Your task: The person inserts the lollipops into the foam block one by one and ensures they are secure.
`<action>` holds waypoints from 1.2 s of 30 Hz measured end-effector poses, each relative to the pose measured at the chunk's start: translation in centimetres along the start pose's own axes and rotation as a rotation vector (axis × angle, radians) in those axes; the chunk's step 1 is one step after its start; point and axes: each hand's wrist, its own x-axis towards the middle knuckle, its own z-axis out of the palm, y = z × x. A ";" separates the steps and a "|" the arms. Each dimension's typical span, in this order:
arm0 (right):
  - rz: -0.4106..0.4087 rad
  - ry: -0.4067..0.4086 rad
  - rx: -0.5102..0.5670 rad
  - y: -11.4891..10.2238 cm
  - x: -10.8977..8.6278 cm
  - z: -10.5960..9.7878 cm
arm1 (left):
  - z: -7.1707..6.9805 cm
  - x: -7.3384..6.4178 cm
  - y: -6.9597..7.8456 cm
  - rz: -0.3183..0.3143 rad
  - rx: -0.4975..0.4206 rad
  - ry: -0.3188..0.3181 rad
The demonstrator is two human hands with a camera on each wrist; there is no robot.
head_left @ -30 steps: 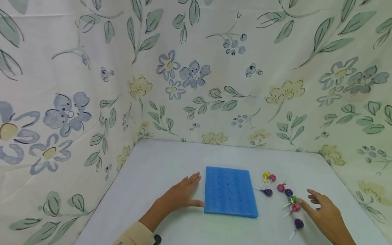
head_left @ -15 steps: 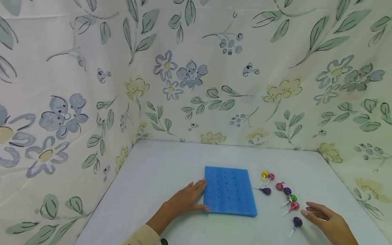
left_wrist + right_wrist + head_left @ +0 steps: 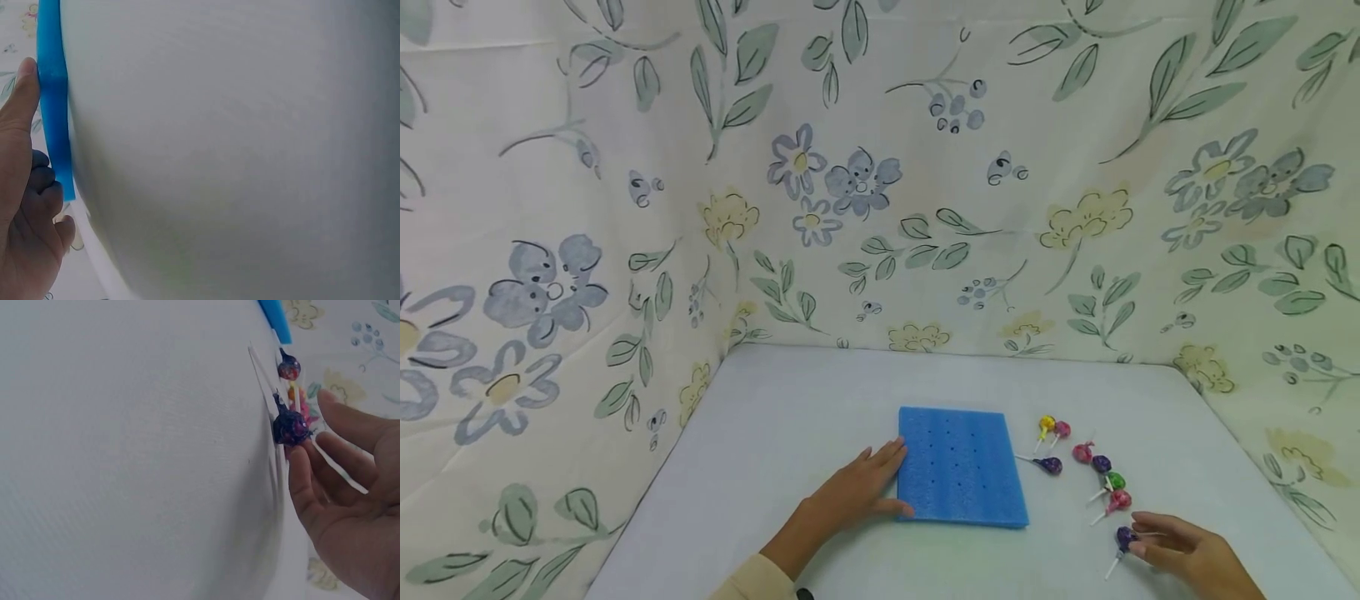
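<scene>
A square blue foam block (image 3: 958, 492) with rows of small holes lies on the white table. Along its left edge rests my left hand (image 3: 857, 487), thumb at the near corner and fingers farther up the side. The left wrist view shows the block's blue edge (image 3: 55, 94) beside the thumb and fingers. At the lower right, my right hand (image 3: 1195, 550) has its thumb and fingers on either side of the head of a purple-wrapped lollipop (image 3: 1124, 537). In the right wrist view a gap shows between the thumb and this lollipop (image 3: 291, 428), with fingertips right at its head.
Several other lollipops lie right of the block: a yellow one (image 3: 1047, 423), a purple one (image 3: 1049, 466) whose stick points at the block, a green one (image 3: 1115, 481) and a pink one (image 3: 1119, 500) among them. Floral cloth (image 3: 925, 208) hangs behind and at the sides.
My left hand has moved right onto the block's left edge. My right hand has come down from beside the green and pink lollipops to the nearest purple one.
</scene>
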 end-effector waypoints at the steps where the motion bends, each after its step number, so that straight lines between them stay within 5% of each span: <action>1: -0.001 0.000 -0.003 0.0 0.1 0.2 | 0.1 0.0 0.0 -0.004 -0.003 0.000; 23: -0.085 0.090 -0.142 0.8 1.3 1.4 | 0.1 -0.2 0.1 -0.013 -0.037 0.001; 36: -0.029 0.088 0.084 0.2 0.3 1.4 | 0.0 -0.2 0.3 -0.034 -0.063 -0.019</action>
